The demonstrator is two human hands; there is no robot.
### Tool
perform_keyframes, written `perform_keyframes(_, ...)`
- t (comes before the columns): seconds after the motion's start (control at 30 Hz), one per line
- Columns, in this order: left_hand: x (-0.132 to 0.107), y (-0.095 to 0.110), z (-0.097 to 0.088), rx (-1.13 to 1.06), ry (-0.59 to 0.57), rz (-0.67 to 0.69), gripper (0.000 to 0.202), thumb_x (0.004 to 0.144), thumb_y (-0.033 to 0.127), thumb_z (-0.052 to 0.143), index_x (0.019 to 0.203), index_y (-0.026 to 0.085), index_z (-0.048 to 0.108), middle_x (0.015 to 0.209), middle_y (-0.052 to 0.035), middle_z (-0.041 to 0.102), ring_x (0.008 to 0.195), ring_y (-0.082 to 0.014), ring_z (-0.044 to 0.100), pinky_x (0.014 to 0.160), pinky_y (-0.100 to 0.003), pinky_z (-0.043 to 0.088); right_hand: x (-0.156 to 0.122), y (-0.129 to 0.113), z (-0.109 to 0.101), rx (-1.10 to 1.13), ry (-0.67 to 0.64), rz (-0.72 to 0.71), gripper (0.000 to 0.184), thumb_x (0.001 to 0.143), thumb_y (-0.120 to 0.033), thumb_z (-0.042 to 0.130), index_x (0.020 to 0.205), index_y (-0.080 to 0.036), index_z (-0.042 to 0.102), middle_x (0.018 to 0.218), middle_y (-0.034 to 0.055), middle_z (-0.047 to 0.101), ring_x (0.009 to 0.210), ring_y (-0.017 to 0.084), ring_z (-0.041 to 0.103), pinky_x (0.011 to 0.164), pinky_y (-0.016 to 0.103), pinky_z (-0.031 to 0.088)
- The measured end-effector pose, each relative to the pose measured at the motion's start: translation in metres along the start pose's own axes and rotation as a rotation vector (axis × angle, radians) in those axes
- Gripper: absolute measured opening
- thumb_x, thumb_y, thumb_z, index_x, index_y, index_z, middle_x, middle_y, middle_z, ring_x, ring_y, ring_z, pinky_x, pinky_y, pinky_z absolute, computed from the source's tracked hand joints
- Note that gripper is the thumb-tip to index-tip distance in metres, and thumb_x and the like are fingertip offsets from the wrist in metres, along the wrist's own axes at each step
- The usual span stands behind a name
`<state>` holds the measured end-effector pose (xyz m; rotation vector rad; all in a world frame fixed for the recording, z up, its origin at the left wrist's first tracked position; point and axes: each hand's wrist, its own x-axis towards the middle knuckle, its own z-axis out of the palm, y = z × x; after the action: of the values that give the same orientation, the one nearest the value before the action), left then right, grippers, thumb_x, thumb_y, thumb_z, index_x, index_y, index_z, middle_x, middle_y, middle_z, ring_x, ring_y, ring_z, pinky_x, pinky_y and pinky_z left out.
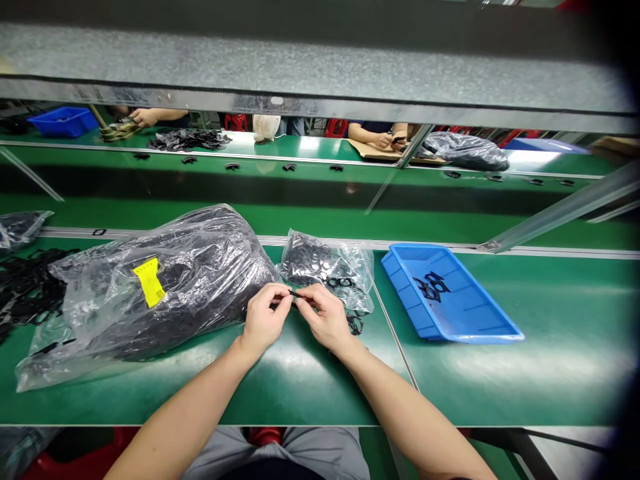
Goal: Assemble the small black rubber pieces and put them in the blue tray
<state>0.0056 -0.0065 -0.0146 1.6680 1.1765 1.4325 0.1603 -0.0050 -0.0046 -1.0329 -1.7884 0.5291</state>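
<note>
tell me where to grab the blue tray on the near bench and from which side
Probably by the near rim of the blue tray, coming from the person's side: that raised edge faces the person, and the black parts inside lie farther back, away from it. The right hand is the nearer one.

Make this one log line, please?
left hand: pinching thin black part | right hand: same part | blue rectangular plastic tray: black pieces inside
</note>
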Motion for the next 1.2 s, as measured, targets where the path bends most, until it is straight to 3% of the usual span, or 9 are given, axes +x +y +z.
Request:
perform_keyframes(0.47,0.006,0.001,-0.006,-0.068,-0.086,-0.064,0.009,0.084,0.022,0.057,0.082,0.019,0.066,0.094,-0.0059,0.066,0.086,-0.0163,0.063,0.073,-0.027,0.054,0.001,-0.003,-0.002,-0.033,-0.025,-0.075,0.014,0.090,-0.020,0.053,0.098,-0.022,0.064,0.082,0.0047,0.063,0.075,0.018,0.058,0.068,0.033,0.049)
perform_keyframes(0.7,0.006,-0.004,-0.003,-0.273,-0.029,-0.260,0.010,0.080,0.025,0.064,0.083,0.016,0.063,0.082,-0.0043,0.067,0.075,-0.0147,0.063,0.071,-0.027,0.052,0.002,-0.004,-0.003,-0.009,-0.041,-0.083,0.015,0.091,-0.021,0.053,0.100,-0.022,0.065,0.084,0.0052,0.064,0.077,0.018,0.060,0.069,0.033,0.050)
perform_keyframes(0.83,0.006,-0.004,-0.002,-0.313,-0.007,-0.308,0.013,0.078,0.025,0.065,0.087,0.016,0.062,0.081,-0.0031,0.066,0.074,-0.0134,0.062,0.070,-0.025,0.051,0.000,-0.002,-0.002,0.013,-0.058,-0.071,0.015,0.091,-0.022,0.053,0.100,-0.021,0.065,0.086,0.0055,0.065,0.080,0.018,0.060,0.072,0.033,0.050)
perform_keyframes(1.0,0.004,-0.001,-0.002,-0.242,-0.058,-0.281,0.016,0.082,0.028,0.061,0.092,0.016,0.065,0.084,-0.0041,0.067,0.075,-0.0139,0.062,0.069,-0.025,0.051,-0.002,0.005,0.000,0.126,-0.072,0.078,0.017,0.090,-0.029,0.056,0.100,-0.020,0.066,0.089,0.0065,0.063,0.076,0.017,0.061,0.065,0.030,0.052)
perform_keyframes(1.2,0.003,0.003,-0.002,-0.169,-0.098,-0.193,0.016,0.084,0.029,0.059,0.089,0.017,0.067,0.086,-0.0040,0.065,0.072,-0.0128,0.062,0.064,-0.023,0.050,0.001,0.010,-0.003,0.347,-0.208,0.313,0.020,0.086,-0.038,0.061,0.089,-0.019,0.068,0.077,0.0033,0.065,0.065,0.015,0.061,0.059,0.028,0.052)
